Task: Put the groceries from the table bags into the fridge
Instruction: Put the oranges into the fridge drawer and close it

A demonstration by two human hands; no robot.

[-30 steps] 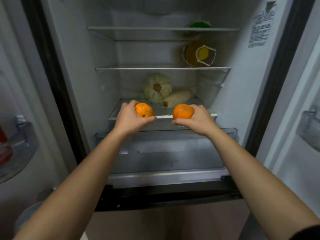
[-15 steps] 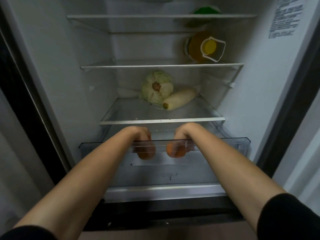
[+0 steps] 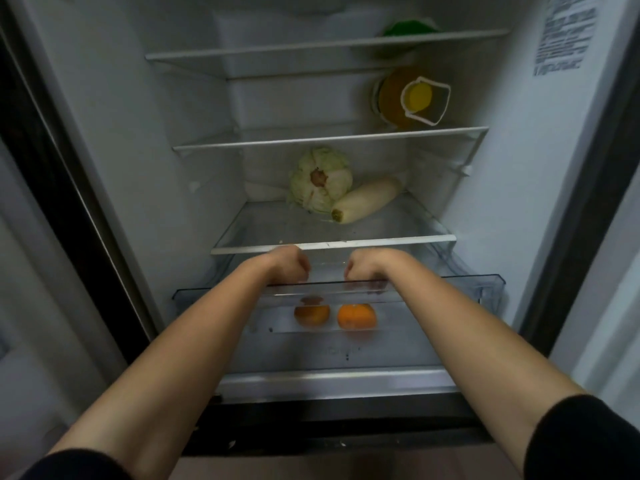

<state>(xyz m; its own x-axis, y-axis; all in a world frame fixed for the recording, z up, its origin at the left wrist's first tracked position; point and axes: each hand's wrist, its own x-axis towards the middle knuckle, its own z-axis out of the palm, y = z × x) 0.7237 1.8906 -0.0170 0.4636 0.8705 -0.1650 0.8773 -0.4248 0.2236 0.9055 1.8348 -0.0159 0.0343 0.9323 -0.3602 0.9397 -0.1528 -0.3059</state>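
A: Fridge point(image 3: 540, 209) open, clear crisper drawer point(image 3: 485, 284) pulled out at the bottom. Two oranges sit on the drawer floor, side by side, seen through the front wall: left orange point(image 3: 311, 314) darker, in shadow, right orange point(image 3: 356, 316) bright.

B: Hands?

A: Both reach over the drawer's front edge. Left hand point(image 3: 288, 265) above the left orange, right hand point(image 3: 367, 270) above the right one. Neither touches the fruit; clear gap below each.

B: Grip state?

A: Left looks curled, fingers folded under, holding nothing. Right: fingers drop behind the drawer rim, so I can't tell whether that grip is apart or together. Nothing visible in it.

B: Rest of the fridge?

A: Shelf above the drawer: cabbage point(image 3: 320, 180) stem end toward camera, white radish point(image 3: 365, 199) lying just beside it on the right, looks touching. Next shelf up: bottle of yellow liquid point(image 3: 412, 97) on its side, cap toward camera. Top shelf: something green point(image 3: 408, 28), mostly hidden.
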